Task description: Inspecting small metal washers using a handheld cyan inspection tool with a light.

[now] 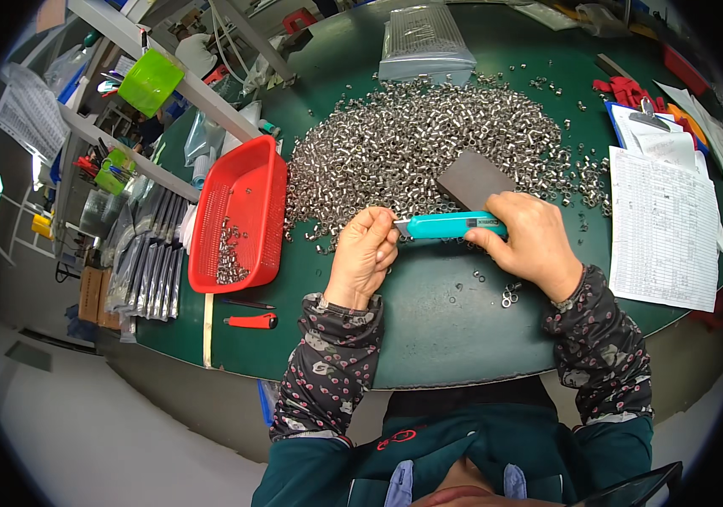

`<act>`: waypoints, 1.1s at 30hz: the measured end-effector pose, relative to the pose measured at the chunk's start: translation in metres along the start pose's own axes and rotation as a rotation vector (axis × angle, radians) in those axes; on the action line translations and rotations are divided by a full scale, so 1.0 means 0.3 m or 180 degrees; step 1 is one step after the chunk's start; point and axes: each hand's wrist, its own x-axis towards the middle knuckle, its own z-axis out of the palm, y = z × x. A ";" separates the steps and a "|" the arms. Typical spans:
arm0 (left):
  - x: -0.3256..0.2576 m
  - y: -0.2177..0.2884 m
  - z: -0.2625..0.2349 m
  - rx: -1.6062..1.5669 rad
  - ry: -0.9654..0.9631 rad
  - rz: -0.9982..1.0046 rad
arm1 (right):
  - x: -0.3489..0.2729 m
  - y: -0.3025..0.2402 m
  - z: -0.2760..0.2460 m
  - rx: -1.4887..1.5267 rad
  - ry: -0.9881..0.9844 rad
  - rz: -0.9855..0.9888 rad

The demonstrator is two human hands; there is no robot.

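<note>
My right hand (532, 241) grips a teal utility knife (446, 226) by its handle, with the blade end toward the left. At that blade end my left hand (365, 253) is closed in a pinch; what sits between its fingertips is too small to make out, perhaps hidden. Just beyond both hands a large heap of small shiny metal rings (429, 127) covers the green table (429, 338). A dark grey rectangular block (474, 179) lies at the heap's near edge, behind the knife. Several loose rings (509, 296) lie below my right hand.
A red basket (270, 211) with some rings stands left of the heap. Near it lies a red utility knife (251, 321). On the right are printed sheets (661, 228) and a clipboard (649, 118). A clear plastic-wrapped stack (425, 38) sits behind the heap.
</note>
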 end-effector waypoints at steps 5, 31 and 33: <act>0.004 -0.002 -0.003 -0.0074 -0.0042 -0.0166 | 0.003 -0.006 -0.006 -0.0102 0.0253 -0.0202; 0.002 0.028 -0.022 -0.0893 -0.0277 -0.0302 | 0.019 0.035 -0.026 0.0219 0.0341 -0.0408; -0.003 0.020 0.015 -0.0449 -0.0262 -0.0150 | 0.026 0.049 -0.035 0.0202 0.0599 -0.0010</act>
